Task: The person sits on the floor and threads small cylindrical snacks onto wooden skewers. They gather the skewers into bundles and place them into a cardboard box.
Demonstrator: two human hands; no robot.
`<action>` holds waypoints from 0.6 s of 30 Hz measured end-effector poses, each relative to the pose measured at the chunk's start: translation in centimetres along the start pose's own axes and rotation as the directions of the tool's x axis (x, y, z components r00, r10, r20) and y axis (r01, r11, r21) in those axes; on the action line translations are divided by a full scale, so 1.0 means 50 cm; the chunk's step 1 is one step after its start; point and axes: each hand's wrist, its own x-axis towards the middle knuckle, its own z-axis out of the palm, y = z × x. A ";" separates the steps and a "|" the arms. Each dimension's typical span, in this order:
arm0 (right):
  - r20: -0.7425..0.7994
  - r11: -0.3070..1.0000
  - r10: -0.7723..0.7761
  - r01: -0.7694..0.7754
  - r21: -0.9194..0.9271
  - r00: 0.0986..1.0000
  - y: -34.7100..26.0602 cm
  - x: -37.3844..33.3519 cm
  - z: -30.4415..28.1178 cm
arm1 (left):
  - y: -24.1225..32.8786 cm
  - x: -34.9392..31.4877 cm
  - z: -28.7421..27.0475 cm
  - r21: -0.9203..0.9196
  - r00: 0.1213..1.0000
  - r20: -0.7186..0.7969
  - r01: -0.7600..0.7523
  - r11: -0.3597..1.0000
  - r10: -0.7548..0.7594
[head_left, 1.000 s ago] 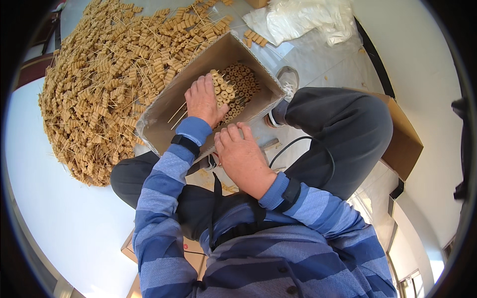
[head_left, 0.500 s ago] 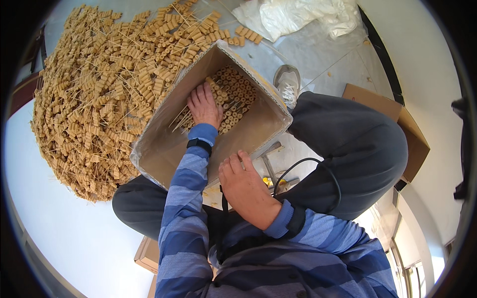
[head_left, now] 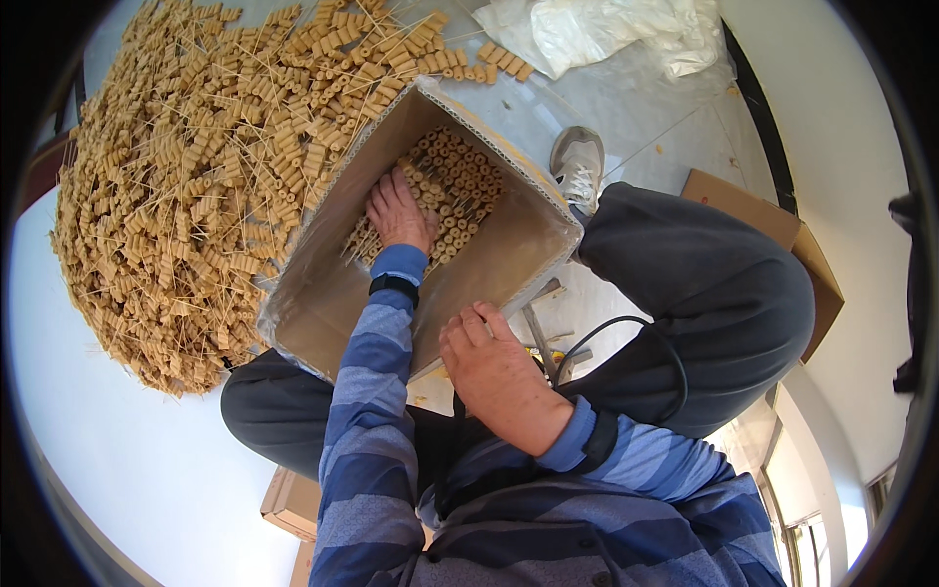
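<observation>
L hand is down in the cardboard box, mid frame, on the tan rolls w/ sticks; can't tell if it's clamped on any. R hand, just below ctr, has bent fingers by the box's near edge; can't tell if they grip it. Big roll pile, upper L. White plastic, top, R of ctr.
</observation>
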 end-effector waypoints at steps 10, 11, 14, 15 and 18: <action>0.017 0.995 0.062 -0.063 0.077 0.998 0.057 0.029 -0.034 | 0.043 -0.048 -0.171 -0.120 0.951 0.097 0.304 0.945 -0.294; 0.003 0.996 0.086 -0.086 0.016 0.996 0.075 0.043 -0.048 | 0.037 -0.056 -0.194 -0.162 0.952 0.080 0.305 0.939 -0.295; 0.008 0.967 0.229 -0.226 -0.117 0.973 0.145 0.113 -0.106 | 0.014 -0.059 -0.242 -0.225 0.943 0.128 0.328 0.917 -0.306; 0.015 0.973 0.214 -0.212 -0.096 0.977 0.167 0.134 -0.127 | 0.009 -0.056 -0.251 -0.206 0.941 0.168 0.324 0.923 -0.293; 0.245 0.988 0.114 -0.084 -0.131 0.963 0.196 0.246 -0.163 | 0.002 -0.050 -0.268 -0.212 0.935 0.245 0.311 0.926 -0.258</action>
